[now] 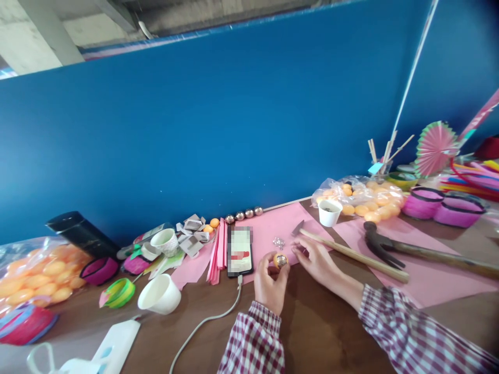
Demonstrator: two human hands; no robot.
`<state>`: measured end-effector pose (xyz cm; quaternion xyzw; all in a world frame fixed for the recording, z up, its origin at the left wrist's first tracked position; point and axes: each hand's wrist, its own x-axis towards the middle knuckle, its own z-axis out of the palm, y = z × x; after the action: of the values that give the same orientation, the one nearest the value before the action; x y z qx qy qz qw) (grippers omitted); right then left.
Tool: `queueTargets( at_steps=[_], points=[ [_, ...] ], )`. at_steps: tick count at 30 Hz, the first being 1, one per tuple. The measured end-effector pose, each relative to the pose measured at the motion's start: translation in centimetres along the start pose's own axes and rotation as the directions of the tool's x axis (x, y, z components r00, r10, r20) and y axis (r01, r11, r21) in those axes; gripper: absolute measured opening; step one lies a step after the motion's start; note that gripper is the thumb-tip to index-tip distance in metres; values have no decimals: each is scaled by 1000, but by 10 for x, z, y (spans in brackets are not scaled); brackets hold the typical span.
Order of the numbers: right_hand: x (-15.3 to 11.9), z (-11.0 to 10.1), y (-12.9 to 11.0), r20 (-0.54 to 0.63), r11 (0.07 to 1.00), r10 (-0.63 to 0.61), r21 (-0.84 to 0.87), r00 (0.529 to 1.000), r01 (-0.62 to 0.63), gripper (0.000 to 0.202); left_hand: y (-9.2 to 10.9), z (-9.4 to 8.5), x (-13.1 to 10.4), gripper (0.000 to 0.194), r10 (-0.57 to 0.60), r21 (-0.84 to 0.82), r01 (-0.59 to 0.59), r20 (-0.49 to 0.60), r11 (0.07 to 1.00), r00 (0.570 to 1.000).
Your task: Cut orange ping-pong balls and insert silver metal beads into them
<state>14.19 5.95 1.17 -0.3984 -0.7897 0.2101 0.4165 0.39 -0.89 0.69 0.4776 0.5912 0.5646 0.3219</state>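
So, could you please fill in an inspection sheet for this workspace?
Surface: brown tabletop, partly covered by pink paper sheets.
Work items: orange ball with a shiny patch; small silvery pieces on the paper.
Clutter: two wooden-handled hammers, white tapered cups, clear plastic bags of orange balls.
Hands: left hand holds the ball; right hand beside it, whether holding anything unclear.
Cables: white cable plugged into the black-edged phone.
Surroundings: smooth blue partition behind the tabletop.

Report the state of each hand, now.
Left hand: closed, holding a partly shiny orange ball.
Right hand: partly curled, near the small silvery pieces; whether it pinches anything cannot be told.
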Motion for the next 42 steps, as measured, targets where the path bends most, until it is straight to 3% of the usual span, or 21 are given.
queueTargets(
  at_steps=[11, 25, 33, 42],
  points=[
    [0, -1, -1, 29, 1000, 21, -9, 999, -21, 14, -4, 0, 1, 48, 22, 21, -23, 27, 1000, 999],
    [1, -1, -2, 57, 999, 47, 25, 997, -49, 14, -7, -2, 0, 42, 93, 55, -97, 76, 994, 993],
    [-1, 1, 1, 32, 997, 63, 49, 998, -64, 14, -5, -1, 2, 46, 30, 47, -29, -23, 998, 999],
    [-1, 4, 4, 27, 996, 32, 86, 999, -35, 16, -8, -2, 4, 48, 18, 9, -17, -3, 1000, 1000]
  ],
)
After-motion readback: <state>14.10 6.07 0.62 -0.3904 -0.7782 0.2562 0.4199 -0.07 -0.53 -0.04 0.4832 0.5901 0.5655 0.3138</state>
